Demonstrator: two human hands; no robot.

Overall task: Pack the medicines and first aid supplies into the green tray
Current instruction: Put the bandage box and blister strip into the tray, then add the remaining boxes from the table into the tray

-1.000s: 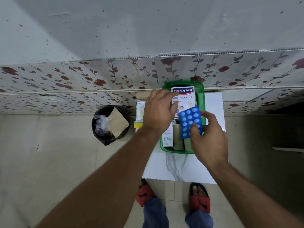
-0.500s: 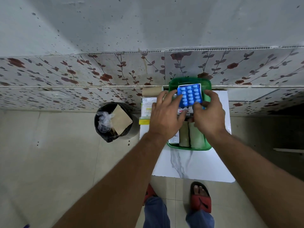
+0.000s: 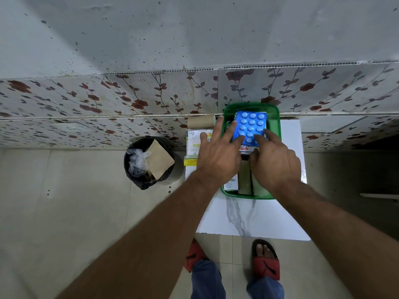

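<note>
The green tray [image 3: 274, 126] stands at the far end of a small white marble-top table [image 3: 248, 216]. A blue blister pack [image 3: 251, 126] of pills lies flat in the tray's far half, on top of a plaster box that is mostly hidden. My right hand [image 3: 276, 165] pinches its near right corner, index finger on top. My left hand [image 3: 218, 158] has its fingers spread, the tips resting on the pack's left edge. Bandage rolls [image 3: 245, 180] and a white box [image 3: 231, 184] lie in the tray's near half.
Left of the tray, on the table, lie a brown roll [image 3: 200, 121] and a white-and-yellow medicine packet [image 3: 194, 143]. A black bin [image 3: 149, 162] with cardboard and plastic stands on the floor to the left. A flower-patterned wall runs right behind the table.
My right hand carried the blue blister pack from above the tray's near side to its far half and laid it flat on the plaster box. My left hand opened and spread beside it.
</note>
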